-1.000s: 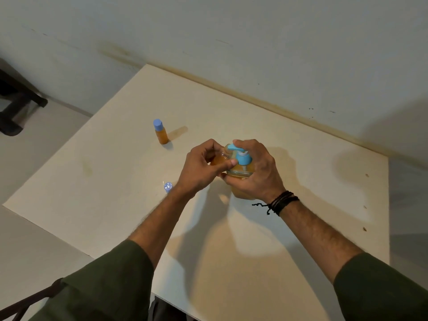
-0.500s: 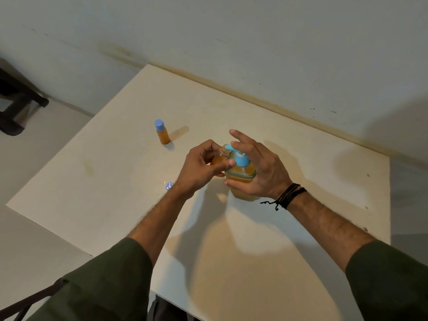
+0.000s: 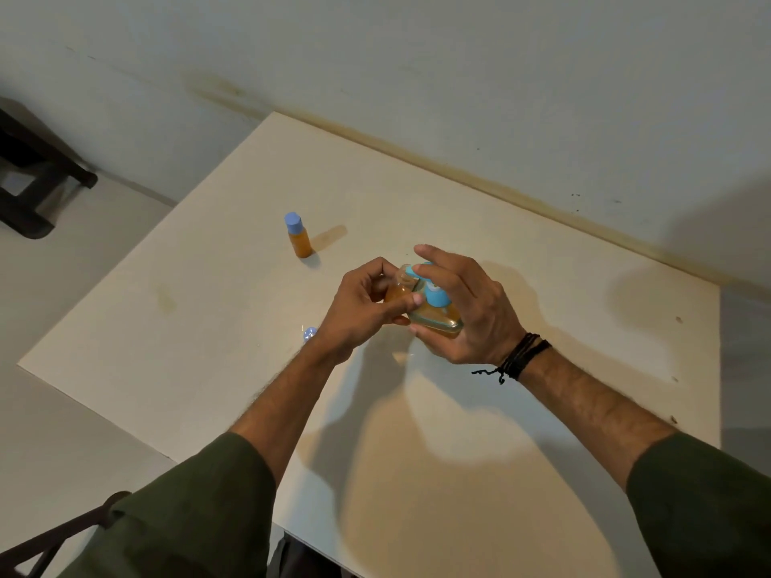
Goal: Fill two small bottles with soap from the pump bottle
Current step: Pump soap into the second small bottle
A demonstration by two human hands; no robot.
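Two bottles meet mid-table: left hand [image 3: 354, 310] pinches the small open bottle [image 3: 398, 287], light and likely slippery, under the spout; right hand [image 3: 463, 310] cups the heavier pump bottle [image 3: 436, 317], fingers loosely spread over the pump.

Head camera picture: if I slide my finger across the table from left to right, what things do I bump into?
Capped small bottle → loose blue cap → left hand holding the open small bottle → pump bottle → right hand → black wristband.
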